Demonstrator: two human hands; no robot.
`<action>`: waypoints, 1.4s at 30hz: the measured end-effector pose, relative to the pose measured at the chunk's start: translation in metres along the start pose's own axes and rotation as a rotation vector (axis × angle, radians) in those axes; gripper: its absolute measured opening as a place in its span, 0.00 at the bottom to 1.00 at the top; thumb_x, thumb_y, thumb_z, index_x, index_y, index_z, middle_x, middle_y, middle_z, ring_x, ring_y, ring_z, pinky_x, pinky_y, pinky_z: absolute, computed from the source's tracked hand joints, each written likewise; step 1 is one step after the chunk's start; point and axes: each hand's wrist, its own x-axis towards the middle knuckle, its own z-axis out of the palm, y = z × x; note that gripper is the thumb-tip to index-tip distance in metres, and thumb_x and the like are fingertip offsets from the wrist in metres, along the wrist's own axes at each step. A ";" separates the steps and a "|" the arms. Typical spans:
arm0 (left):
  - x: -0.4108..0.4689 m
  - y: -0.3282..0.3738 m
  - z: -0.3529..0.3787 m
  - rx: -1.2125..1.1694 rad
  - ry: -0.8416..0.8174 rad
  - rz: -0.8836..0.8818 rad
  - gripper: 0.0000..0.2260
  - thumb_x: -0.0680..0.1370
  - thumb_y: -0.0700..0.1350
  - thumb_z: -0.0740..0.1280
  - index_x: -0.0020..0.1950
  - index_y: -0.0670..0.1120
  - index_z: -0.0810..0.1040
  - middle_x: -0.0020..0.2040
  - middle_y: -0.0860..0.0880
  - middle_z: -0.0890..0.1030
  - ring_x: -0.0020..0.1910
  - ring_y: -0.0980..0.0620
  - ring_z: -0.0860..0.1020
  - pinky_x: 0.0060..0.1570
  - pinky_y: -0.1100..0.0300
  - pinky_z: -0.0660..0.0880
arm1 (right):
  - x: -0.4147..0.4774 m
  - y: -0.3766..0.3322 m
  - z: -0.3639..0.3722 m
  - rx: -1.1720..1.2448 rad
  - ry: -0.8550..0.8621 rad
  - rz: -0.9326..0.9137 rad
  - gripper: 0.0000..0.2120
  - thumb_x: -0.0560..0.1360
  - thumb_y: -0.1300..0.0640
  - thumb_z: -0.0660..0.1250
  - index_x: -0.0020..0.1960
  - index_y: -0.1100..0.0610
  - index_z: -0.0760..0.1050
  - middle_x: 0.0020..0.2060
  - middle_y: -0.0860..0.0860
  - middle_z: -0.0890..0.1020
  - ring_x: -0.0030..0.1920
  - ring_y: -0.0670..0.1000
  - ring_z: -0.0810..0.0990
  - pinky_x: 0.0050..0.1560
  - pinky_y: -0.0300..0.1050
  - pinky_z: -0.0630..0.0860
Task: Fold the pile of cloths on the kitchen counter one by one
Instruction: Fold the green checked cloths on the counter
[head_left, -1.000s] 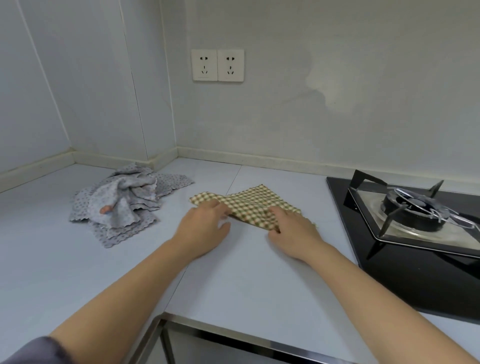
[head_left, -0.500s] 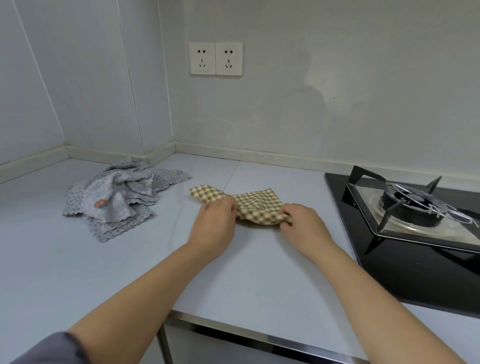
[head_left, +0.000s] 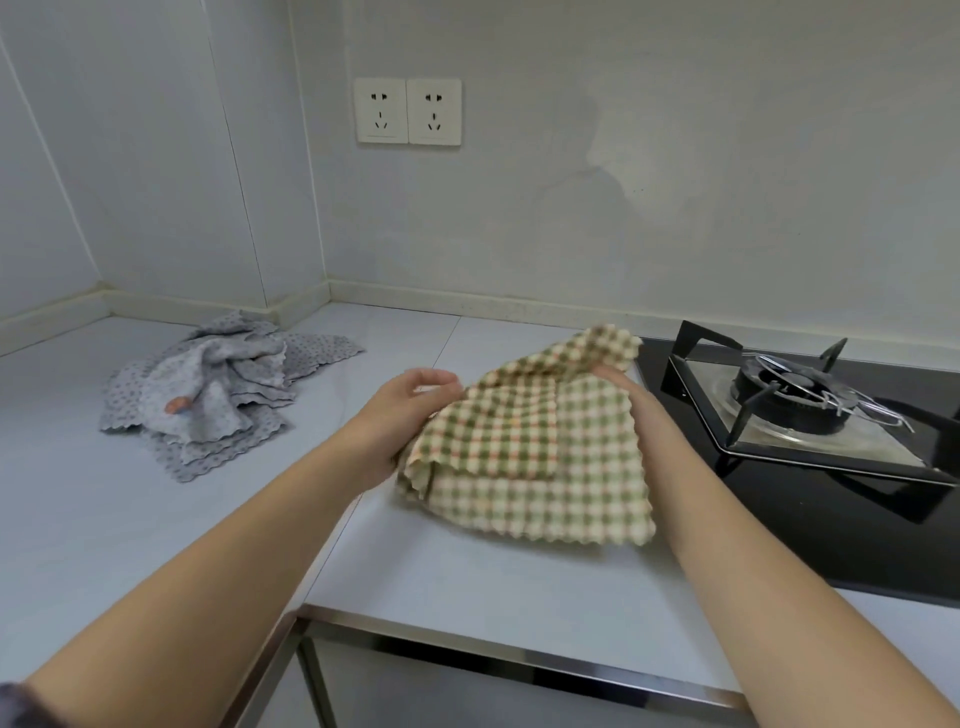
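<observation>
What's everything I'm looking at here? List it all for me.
checked cloth: one, green and cream, held above the counter
grey cloths: one crumpled pile, number unclear, grey, far left on the counter
counter: one, pale grey, along the wall
wall sockets: two, white, on the wall
gas burner: one, black on a metal tray, right
hob: one, black, right of the counter
left hand: one, grips the checked cloth's left side
right hand: one, fingers pinch its upper right
</observation>
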 end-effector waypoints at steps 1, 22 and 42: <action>0.004 -0.005 -0.003 0.182 0.135 0.056 0.12 0.77 0.45 0.69 0.59 0.48 0.74 0.53 0.50 0.80 0.46 0.52 0.81 0.47 0.60 0.76 | 0.004 0.001 0.000 -0.051 0.065 -0.039 0.11 0.76 0.55 0.67 0.56 0.58 0.79 0.42 0.54 0.86 0.40 0.52 0.85 0.39 0.42 0.79; 0.012 -0.032 -0.018 0.960 0.316 0.351 0.05 0.79 0.47 0.65 0.46 0.47 0.76 0.44 0.49 0.80 0.46 0.46 0.76 0.47 0.52 0.75 | 0.033 0.057 -0.003 -1.576 0.087 -0.493 0.18 0.81 0.62 0.54 0.68 0.57 0.72 0.66 0.54 0.73 0.66 0.55 0.69 0.67 0.48 0.65; 0.009 -0.044 -0.034 1.236 0.001 0.561 0.16 0.76 0.55 0.59 0.54 0.46 0.78 0.51 0.49 0.80 0.51 0.47 0.77 0.48 0.51 0.74 | 0.014 0.041 0.005 -1.500 -0.378 -0.441 0.37 0.71 0.41 0.69 0.76 0.45 0.59 0.73 0.44 0.65 0.72 0.45 0.63 0.72 0.44 0.61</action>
